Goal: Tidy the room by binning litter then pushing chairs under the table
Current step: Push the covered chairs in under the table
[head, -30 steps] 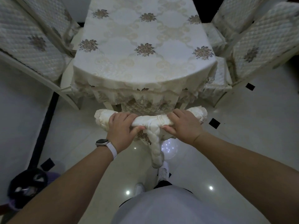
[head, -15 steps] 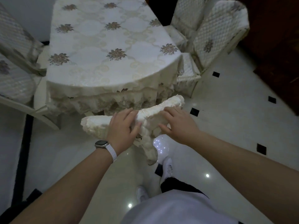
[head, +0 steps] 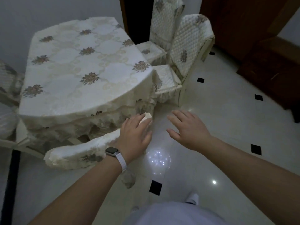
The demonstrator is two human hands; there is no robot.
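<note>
The near chair (head: 78,153), in a cream quilted cover, stands tucked against the table (head: 78,69), which wears a cream floral cloth. Only the top of its backrest shows below the cloth's fringe. My left hand (head: 135,134), with a white watch at the wrist, lies flat with straight fingers on the right end of that backrest. To its right, my right hand (head: 186,127) hovers above the floor with spread fingers, touching nothing.
Two more covered chairs (head: 186,51) stand at the table's right side, one behind the other. Another chair (head: 8,85) shows at the left edge. Dark wooden furniture (head: 267,65) fills the right back. White glossy tiles with small black squares cover the floor.
Both hands gripped the backrest a second ago. My right hand has let go and lifted off to the right; my left hand has flattened. My view has swung right.
</note>
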